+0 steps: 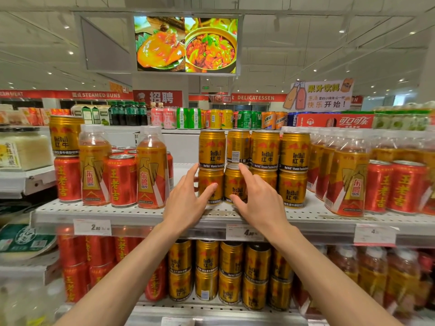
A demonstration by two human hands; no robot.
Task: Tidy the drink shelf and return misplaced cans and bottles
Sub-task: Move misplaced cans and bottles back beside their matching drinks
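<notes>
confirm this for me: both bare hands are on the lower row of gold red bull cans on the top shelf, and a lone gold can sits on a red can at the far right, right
Not quite. The head view shows the left hand and right hand on the lower row of gold Red Bull cans on the white perforated shelf, but the lone gold can sits on a red can at the far left, not the right.

Bright ceiling spotlights (70, 52) light my view evenly, with soft shadows, blurred lower corners, and wide-angle bending at the edges.
</notes>
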